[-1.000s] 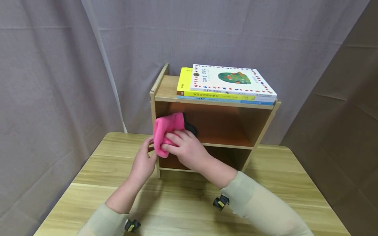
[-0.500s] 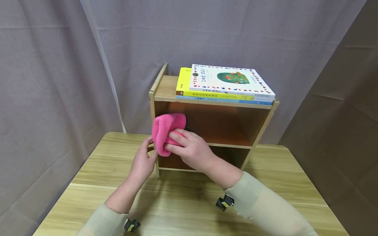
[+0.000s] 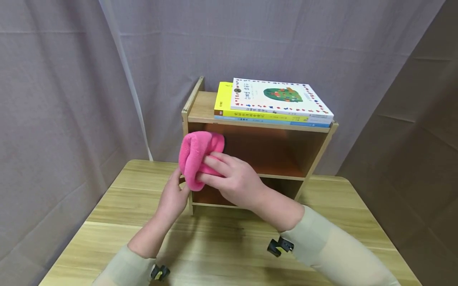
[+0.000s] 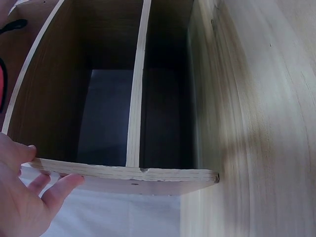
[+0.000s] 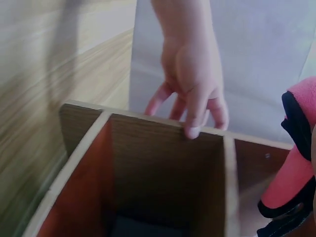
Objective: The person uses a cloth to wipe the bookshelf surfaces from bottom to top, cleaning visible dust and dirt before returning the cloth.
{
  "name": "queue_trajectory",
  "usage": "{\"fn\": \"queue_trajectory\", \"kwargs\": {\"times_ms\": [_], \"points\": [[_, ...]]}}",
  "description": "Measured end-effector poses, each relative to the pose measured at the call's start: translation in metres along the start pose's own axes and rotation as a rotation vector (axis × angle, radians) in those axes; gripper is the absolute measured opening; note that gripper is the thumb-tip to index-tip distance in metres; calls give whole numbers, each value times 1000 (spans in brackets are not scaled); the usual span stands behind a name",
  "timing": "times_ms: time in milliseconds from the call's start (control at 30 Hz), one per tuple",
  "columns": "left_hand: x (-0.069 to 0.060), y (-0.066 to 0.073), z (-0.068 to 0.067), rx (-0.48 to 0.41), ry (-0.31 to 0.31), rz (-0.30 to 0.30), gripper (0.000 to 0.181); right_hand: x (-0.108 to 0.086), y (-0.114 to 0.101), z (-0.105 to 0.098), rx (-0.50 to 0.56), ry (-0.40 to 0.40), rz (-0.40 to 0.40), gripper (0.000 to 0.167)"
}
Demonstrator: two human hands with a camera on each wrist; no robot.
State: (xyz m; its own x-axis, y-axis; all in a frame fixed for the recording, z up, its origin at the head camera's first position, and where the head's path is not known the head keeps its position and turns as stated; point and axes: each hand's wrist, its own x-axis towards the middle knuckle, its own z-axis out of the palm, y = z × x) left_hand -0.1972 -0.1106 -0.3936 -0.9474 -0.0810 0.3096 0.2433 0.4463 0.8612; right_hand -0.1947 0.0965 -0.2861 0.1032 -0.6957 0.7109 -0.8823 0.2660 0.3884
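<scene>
My right hand (image 3: pixel 237 180) grips a bunched pink cloth (image 3: pixel 195 157) with dark trim, held over the front edge of the small wooden bookshelf's (image 3: pixel 247 176) left side panel. In the right wrist view the pink cloth (image 5: pixel 291 177) shows at the right border, its dark edging folded. Lower on that same panel, my left hand (image 3: pixel 174 198) pinches the board. The right wrist view shows the left hand's (image 5: pixel 192 84) thumb on the inner face and its fingers on the outer face. In the left wrist view the left hand (image 4: pixel 24 192) holds the panel's edge at lower left.
Several books (image 3: pixel 279 99) lie stacked on the bookshelf's top, the uppermost white with a green picture. The bookshelf stands on a wooden table (image 3: pixel 222 246). Grey curtains (image 3: pixel 272 35) hang behind and at the sides.
The pink cloth has shifted left and slightly up, out across the panel's front edge, and its dark trim is less visible. My right forearm has swung lower right. The left hand stays put.
</scene>
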Motion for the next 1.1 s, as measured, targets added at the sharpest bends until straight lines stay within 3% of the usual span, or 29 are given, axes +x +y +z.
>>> {"fn": "queue_trajectory", "kwargs": {"times_ms": [267, 633, 867, 1100], "points": [[-2, 0, -2, 48, 11, 10, 42, 32, -3, -33, 57, 25, -85, 21], [0, 3, -3, 31, -14, -40, 50, 77, 6, -73, 45, 102, -76, 19], [0, 4, -1, -4, -13, -53, 54, 104, 24, -76, 27, 182, -58, 17], [1, 3, 1, 3, -15, -55, 54, 126, 58, -67, -60, 144, 40, 22]]}}
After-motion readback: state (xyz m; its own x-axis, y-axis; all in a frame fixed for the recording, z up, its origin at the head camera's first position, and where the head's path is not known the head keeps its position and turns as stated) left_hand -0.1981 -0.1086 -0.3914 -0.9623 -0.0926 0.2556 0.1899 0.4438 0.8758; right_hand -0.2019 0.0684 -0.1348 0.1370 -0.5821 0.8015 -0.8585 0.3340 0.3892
